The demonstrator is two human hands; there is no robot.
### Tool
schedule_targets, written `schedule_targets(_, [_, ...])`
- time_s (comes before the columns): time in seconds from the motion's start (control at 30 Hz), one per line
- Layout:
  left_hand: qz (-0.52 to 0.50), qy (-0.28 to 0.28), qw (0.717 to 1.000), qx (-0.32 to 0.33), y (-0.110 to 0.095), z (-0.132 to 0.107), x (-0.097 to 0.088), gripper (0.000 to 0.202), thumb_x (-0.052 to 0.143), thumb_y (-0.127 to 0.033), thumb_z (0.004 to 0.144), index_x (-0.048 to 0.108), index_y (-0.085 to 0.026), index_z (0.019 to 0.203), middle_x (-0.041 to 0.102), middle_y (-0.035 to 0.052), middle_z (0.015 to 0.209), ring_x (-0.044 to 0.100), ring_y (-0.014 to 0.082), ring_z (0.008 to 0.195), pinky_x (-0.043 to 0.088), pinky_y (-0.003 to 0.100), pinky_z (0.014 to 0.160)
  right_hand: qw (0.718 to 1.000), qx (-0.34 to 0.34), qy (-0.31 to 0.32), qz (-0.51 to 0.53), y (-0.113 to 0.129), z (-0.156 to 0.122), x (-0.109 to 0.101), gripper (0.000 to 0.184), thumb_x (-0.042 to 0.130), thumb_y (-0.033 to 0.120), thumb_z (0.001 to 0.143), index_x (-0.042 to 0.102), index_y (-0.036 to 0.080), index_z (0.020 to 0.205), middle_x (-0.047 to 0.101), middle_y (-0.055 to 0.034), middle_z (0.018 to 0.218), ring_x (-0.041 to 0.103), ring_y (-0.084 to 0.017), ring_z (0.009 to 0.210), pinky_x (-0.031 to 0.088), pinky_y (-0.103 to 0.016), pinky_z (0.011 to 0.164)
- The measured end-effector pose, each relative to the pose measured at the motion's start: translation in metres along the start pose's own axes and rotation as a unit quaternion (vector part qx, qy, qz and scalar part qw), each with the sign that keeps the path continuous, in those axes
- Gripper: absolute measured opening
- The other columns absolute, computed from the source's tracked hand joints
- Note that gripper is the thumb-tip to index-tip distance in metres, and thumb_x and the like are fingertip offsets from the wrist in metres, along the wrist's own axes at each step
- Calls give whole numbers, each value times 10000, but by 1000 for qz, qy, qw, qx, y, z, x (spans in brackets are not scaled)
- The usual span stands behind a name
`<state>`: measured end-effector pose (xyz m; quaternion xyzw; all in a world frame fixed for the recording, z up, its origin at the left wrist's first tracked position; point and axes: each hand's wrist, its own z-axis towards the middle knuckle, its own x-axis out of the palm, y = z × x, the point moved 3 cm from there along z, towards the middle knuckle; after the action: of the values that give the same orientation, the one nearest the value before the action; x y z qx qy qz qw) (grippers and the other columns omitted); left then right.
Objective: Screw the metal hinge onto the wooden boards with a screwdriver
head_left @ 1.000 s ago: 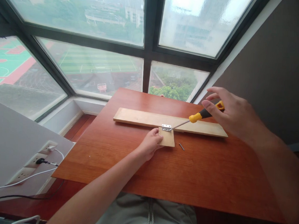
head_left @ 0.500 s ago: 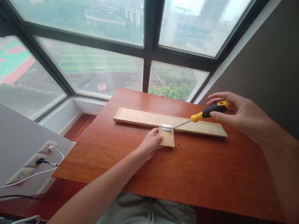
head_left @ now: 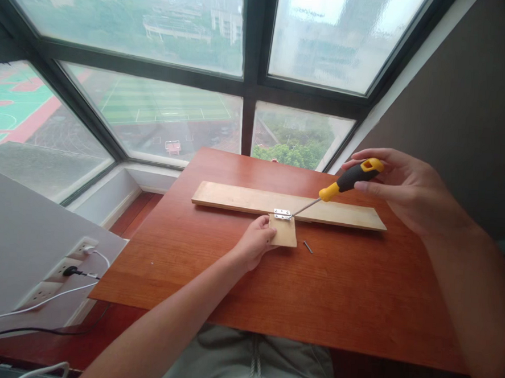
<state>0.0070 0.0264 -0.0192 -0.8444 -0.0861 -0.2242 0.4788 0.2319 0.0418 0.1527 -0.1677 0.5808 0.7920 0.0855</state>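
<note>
Head view, only one: right hand (head_left: 406,190) holds a screwdriver (head_left: 340,187) by its handle, fingers (head_left: 366,186) wrapped and pinching the grip, thumb on the near side. Handle is black with yellow at both ends, yellow butt cap has a dark recess; shaft thin bare metal, slanting down-left. Its tip sits on a small silver hinge (head_left: 282,214), at the hinge's right end. Hinge is shiny, lies across the seam between a long pale wood plank (head_left: 235,198) and a small pale wood block (head_left: 286,233) butted against the plank's near edge. Plank runs left-right across the far half of the bench (head_left: 335,297), parallel to the far edge, near the window (head_left: 163,115). Left hand (head_left: 255,240) rests on the bench at the block's left side, fingers curled together, fingertips touching the block's left edge just below the hinge. One loose dark screw (head_left: 307,247) lies on the bench just right of the block, apart from it. Bench is reddish-brown wood grain. No brand or writing readable on the screwdriver, hinge or wood. Left of the bench, a white power strip (head_left: 61,268) on a grey surface, with a black plug and a white plug in it, and cables (head_left: 27,306) trailing toward the near-left corner. Grey-green trousers with a drawstring at the near edge of the bench.
</note>
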Motion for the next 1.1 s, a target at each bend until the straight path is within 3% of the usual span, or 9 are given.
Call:
schedule_targets(0.2, [2,1,1000,1,1,1,-1,294,563,-36,742,580,-155,1011,695,119,1062,690,203,904,583,298,724,998,-43,2,51,5,15,10,389,755,253,769,653,350,1131,675,-1,1106,610,-263,1113,468,-495,1029])
schedule_targets(0.4, [7,-2,1000,-3,0,0,-1,283,562,-37,747,582,-151,1006,697,116,1040,687,199,894,580,287,712,989,-40,-34,140,18,23,8,379,618,169,793,625,330,1137,650,-5,1016,627,-215,1012,491,-443,949])
schedule_targets(0.57, [2,0,1000,0,1,0,-1,282,575,-41,746,579,-150,1006,697,121,1045,689,201,891,584,307,739,986,-21,-38,161,7,19,16,457,619,135,703,611,290,1132,609,20,873,602,-150,745,502,-334,713])
schedule_targets(0.6, [0,0,1000,-1,1,0,-1,282,573,-40,747,578,-150,1007,697,121,1050,689,199,892,584,305,738,992,19,0,121,-2,17,24,401,627,192,749,607,276,1141,613,17,833,587,-151,694,476,-311,635])
schedule_targets(0.67, [-1,-2,1000,-3,1,1,-1,282,568,-40,754,574,-152,1013,696,120,1054,689,195,890,580,290,724,994,82,44,-50,-21,13,41,189,634,327,821,647,220,977,601,10,690,536,-145,571,418,-296,556])
schedule_targets(0.73, [-1,-5,1000,-3,1,0,0,284,565,-42,759,572,-154,1020,697,116,1050,687,191,883,576,280,709,959,75,56,-268,-38,10,57,234,629,427,839,650,200,787,642,-29,690,580,-175,629,408,-308,604])
schedule_targets(0.8, [-2,-4,1000,-2,0,0,1,295,564,-41,759,576,-156,1030,698,112,1046,685,187,872,574,280,705,903,49,97,-416,-52,7,76,332,559,491,884,655,205,746,694,-64,754,626,-220,746,391,-319,653])
schedule_targets(1.0, [-4,0,1000,-2,0,1,0,280,576,-53,755,575,-154,1016,696,104,1018,674,176,837,564,264,683,810,85,167,-556,-74,5,109,443,389,511,951,693,202,859,726,-107,844,657,-243,764,317,-317,577])
schedule_targets(1.1, [-5,9,1000,0,2,2,-1,284,594,-71,748,571,-156,1018,693,101,1011,672,177,835,560,260,677,791,87,194,-574,-77,7,115,382,408,432,941,706,200,886,730,-118,895,659,-243,778,309,-318,574])
